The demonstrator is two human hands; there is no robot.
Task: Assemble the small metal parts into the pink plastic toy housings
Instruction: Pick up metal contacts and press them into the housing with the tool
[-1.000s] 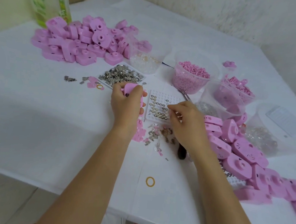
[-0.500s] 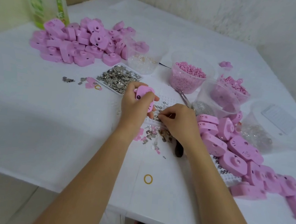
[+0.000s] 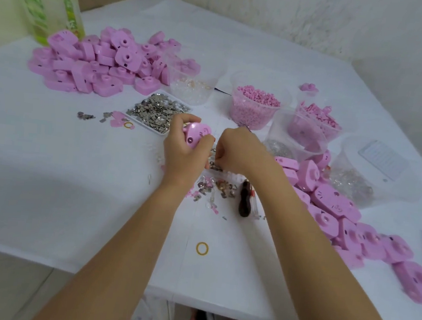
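Housing (image 3: 197, 135) gripped in left hand (image 3: 182, 154), just above table centre.
Left fingers are wrapped round it. Right hand (image 3: 242, 152) has its fingertips bunched at the housing's edge; can't tell if they pinch a metal part. Hold housing steady, slot toward right fingers, seat part square before pressing. Since 0.5 s ago, right hand came off the grid tray (image 3: 213, 164) and closed in.

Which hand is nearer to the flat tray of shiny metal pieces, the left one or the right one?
Left. The left hand, holding a pink housing, is right at the near edge of the tray; the right hand is farther to its right.
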